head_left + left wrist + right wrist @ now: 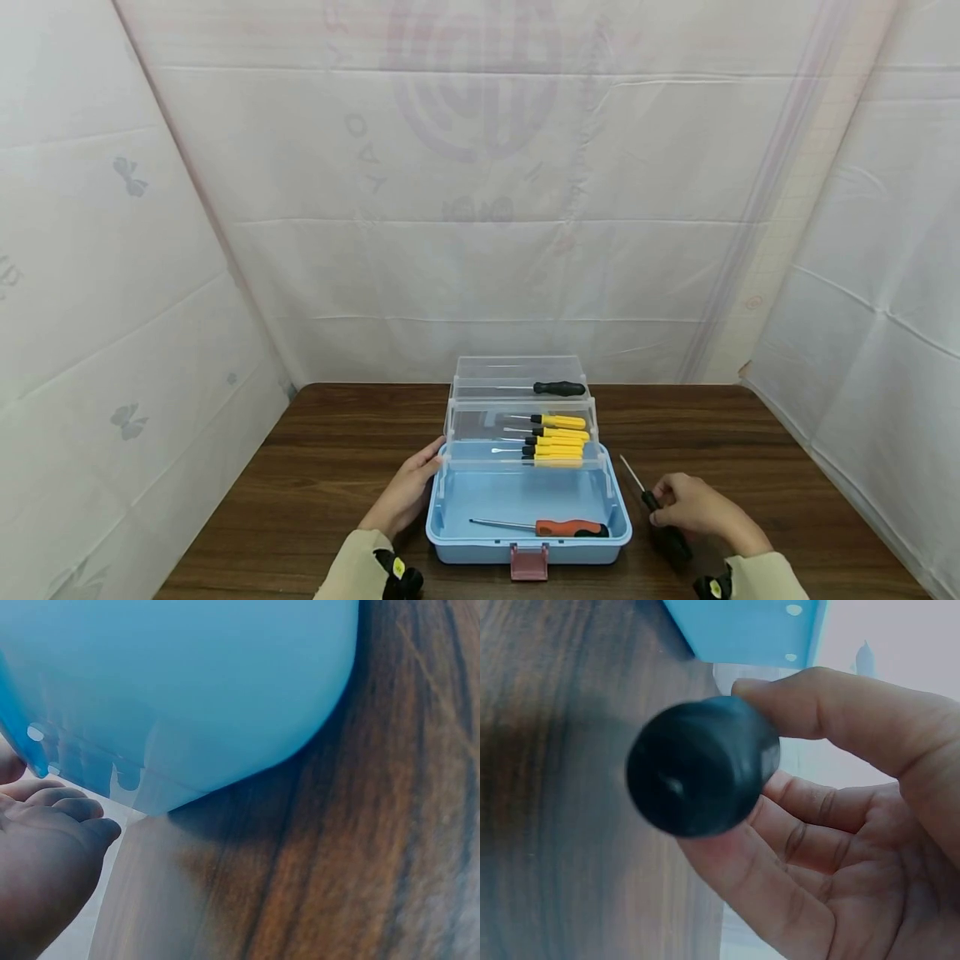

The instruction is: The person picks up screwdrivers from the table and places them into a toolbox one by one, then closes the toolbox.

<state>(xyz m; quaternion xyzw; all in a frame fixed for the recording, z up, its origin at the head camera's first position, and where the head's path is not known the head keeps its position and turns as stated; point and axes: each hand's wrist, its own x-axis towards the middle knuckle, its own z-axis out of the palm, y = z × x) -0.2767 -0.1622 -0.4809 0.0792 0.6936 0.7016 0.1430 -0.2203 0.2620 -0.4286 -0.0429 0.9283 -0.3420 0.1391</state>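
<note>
A light blue toolbox (529, 552) stands open on the table with its clear tiered trays (480, 454) raised at the back. My left hand (407, 492) touches its left rim; in the left wrist view the fingers (56, 806) lie beside the box wall. My right hand (693, 504) pinches the black handle of a screwdriver (666, 533) just right of the box, its shaft pointing away and to the left. Seen from the right wrist, the handle's butt end (682, 776) faces the camera. An orange-and-black screwdriver (572, 528) lies inside the box bottom.
Several yellow-and-black screwdrivers (558, 435) lie in the lower tray, and another black screwdriver (558, 388) in the upper one. A mauve latch (528, 562) hangs at the box front. Dark wood tabletop (337, 442) surrounds the box, with white sheeting (480, 275) behind.
</note>
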